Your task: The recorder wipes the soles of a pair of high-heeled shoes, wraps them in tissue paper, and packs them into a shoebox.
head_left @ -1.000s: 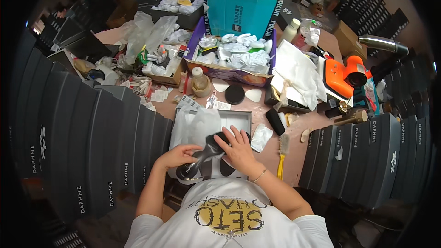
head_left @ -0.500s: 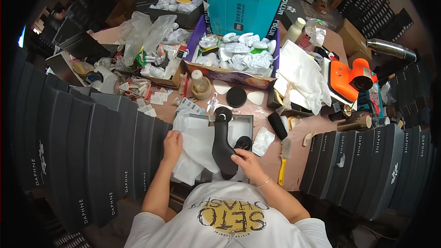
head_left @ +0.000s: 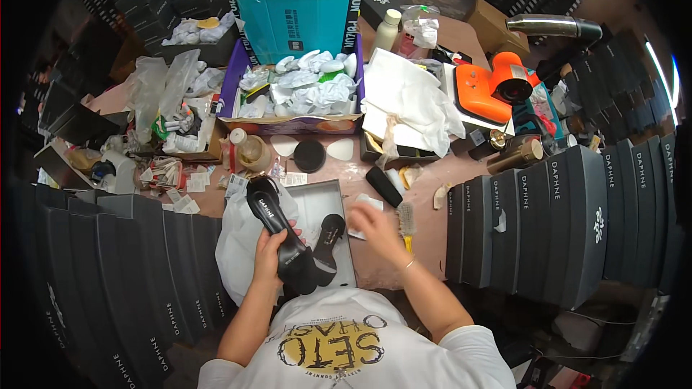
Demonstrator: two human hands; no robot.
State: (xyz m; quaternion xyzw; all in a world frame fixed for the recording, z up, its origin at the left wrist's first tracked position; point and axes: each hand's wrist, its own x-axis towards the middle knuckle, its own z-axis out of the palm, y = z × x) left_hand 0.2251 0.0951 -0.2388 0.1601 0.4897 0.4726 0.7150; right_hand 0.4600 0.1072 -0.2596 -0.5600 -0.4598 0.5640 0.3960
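A black open-toed heeled shoe (head_left: 282, 225) is tilted in my left hand (head_left: 269, 253), which is closed around its middle with the insole facing up. A second black shoe (head_left: 330, 239) lies in an open grey shoebox (head_left: 344, 265) just below. White tissue paper (head_left: 238, 245) spills over the left side of that box. To the right of the box, my right hand (head_left: 375, 232) hovers over or touches a crumpled white paper (head_left: 370, 202). Its fingers are blurred, so I cannot tell whether they grip the paper.
A yellow-handled brush (head_left: 406, 223) and a black oblong brush (head_left: 384, 186) lie right of the box. Dark shoebox rows flank me left (head_left: 144, 259) and right (head_left: 555, 216). Behind stand a purple carton (head_left: 295, 124) of paper wads and an orange device (head_left: 484, 90).
The shoe has passed from my right hand to my left and turned insole up. My right hand has moved to the crumpled paper. The whole view has swung right.
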